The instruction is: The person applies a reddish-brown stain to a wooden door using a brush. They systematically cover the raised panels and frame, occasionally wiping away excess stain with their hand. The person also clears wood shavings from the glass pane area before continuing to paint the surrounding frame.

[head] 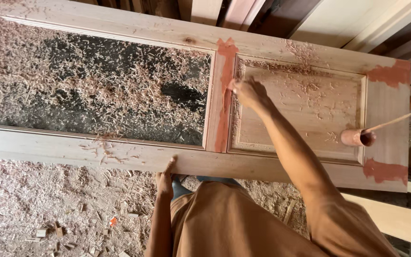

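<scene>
Right hand pressed with closed fingertips on the reddish filler strip down the upright of the pale wooden panelled door; anything pinched there impossible to tell. Left hand gripped the door's near edge. Filled already: centre strip, right-end patches; remaining joints bare. Small round reddish pot with stick on the panel. No packages, labels or signs. Wood shavings everywhere.

The door was bare, pale wood, matt and unvarnished, with reddish-brown filler paste smeared dull and rough along its joints and corners. Dry, curly wood shavings littered its panel and the floor. A small cup looked coated in the same matt paste, with a thin wooden stick in it.
</scene>
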